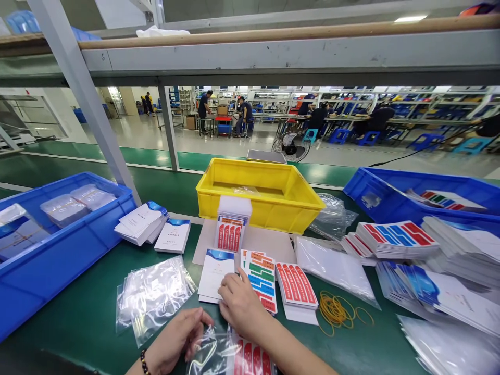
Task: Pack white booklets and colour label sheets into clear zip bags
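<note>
My left hand (189,333) is closed at the bottom of the view, fingertips pinching the edge of a clear plastic bag (209,357). A red-and-white sticker sheet (252,359) lies at the bag, partly hidden by my right forearm. My right hand (239,302) rests with bent, slightly parted fingers between a white booklet with a blue top (214,278) and a stack of multicoloured sticker sheets (261,278). Its thumb is hidden. Right of these is a stack of red sticker sheets (297,286). Behind stands a foam-topped stack of red-and-orange sheets (230,237).
A yellow bin (260,205) stands ahead, between a left blue bin (78,234) and a right blue bin (390,192). Loose clear bags (156,291) lie left. Yellow rubber bands (338,312) and piled booklets (449,291) lie right. A shelf beam (273,57) crosses above.
</note>
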### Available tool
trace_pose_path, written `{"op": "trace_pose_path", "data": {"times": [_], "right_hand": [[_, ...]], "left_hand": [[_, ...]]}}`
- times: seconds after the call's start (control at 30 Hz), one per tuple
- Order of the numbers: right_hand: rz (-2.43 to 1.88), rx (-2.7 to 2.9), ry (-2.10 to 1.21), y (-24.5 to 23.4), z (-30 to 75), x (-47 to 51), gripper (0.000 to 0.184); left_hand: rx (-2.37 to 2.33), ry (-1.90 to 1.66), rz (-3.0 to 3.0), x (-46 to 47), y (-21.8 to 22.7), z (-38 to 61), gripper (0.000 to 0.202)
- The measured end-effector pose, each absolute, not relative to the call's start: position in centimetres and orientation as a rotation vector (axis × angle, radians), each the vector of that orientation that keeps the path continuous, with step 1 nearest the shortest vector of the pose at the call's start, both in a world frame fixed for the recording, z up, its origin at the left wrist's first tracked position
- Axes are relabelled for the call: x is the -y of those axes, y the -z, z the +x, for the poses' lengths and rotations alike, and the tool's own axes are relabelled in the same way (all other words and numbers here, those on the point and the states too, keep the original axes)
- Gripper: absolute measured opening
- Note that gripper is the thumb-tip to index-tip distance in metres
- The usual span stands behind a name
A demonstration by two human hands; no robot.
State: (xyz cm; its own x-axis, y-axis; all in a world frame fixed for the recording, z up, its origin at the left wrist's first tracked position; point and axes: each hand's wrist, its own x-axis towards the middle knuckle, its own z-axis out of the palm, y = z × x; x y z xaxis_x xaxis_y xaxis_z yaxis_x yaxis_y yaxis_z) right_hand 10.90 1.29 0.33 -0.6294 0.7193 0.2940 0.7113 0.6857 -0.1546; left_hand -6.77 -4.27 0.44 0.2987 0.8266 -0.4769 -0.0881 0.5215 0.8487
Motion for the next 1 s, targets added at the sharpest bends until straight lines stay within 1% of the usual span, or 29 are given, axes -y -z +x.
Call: {"op": "trace_pose_path", "data": {"times": [0.07,0.1,0.13,0.17,0.27,0.33,0.47,0.53,0.57,0.63,0.7,0.8,0.87,0.93,1.0], "right_hand": [[-1.196,2.567,-0.092,-0.7,10.7,-1.4,0.042],[-1.232,2.589,-0.116,-0.8,10.6,-1.5,0.053],[-1.258,2.62,-0.136,-1.0,10.6,-1.5,0.054],[-1.271,2.649,-0.154,-1.0,10.6,-1.6,0.048],[-1.251,2.676,-0.223,-1.0,10.9,-1.9,0.02],[-1.219,2.643,-0.271,-1.1,11.2,-2.0,0.011],[-1.103,2.512,-0.182,-1.9,11.6,-0.9,0.021],[-0.914,2.535,-0.172,-2.5,11.8,0.3,0.02],[-0.795,2.564,-0.206,-2.8,12.0,0.8,0.019],[-0.661,2.565,-0.301,-3.1,12.8,1.3,0.019],[-0.821,2.457,-0.328,-3.1,14.3,0.4,0.018],[-1.449,2.191,-0.141,-2.7,17.5,-2.6,0.02],[-1.777,2.11,-0.007,-2.3,19.3,-4.5,0.024],[-1.931,2.121,0.025,-2.0,20.3,-5.6,0.026],[-1.966,2.159,-0.017,-1.8,20.5,-6.1,0.023]], "left_hand": [[-1.095,-0.687,0.852,4.3,-0.6,-6.6,0.048],[-1.094,-0.676,0.872,4.4,-0.7,-6.6,0.047],[-1.094,-0.668,0.887,4.4,-0.8,-6.6,0.047],[-1.095,-0.666,0.896,4.5,-0.8,-6.6,0.047],[-1.104,-0.7,0.856,4.6,-0.7,-6.7,0.049],[-1.09,-0.735,0.765,4.5,-0.5,-6.7,0.054],[-0.991,-0.757,0.493,3.9,-0.3,-6.3,0.069],[-0.93,-0.742,0.384,3.7,-0.5,-6.0,0.073],[-0.896,-0.743,0.349,3.7,-0.7,-5.9,0.068],[-0.834,-0.753,0.314,3.7,-0.9,-6.0,0.05],[-0.793,-0.749,0.333,3.9,-1.0,-6.3,0.037],[-0.748,-0.665,0.469,4.1,-1.0,-6.6,0.039],[-0.705,-0.604,0.602,4.0,-1.3,-6.3,0.041],[-0.663,-0.541,0.721,3.7,-2.0,-5.5,0.041],[-0.621,-0.476,0.795,3.3,-3.1,-4.3,0.042]]}}
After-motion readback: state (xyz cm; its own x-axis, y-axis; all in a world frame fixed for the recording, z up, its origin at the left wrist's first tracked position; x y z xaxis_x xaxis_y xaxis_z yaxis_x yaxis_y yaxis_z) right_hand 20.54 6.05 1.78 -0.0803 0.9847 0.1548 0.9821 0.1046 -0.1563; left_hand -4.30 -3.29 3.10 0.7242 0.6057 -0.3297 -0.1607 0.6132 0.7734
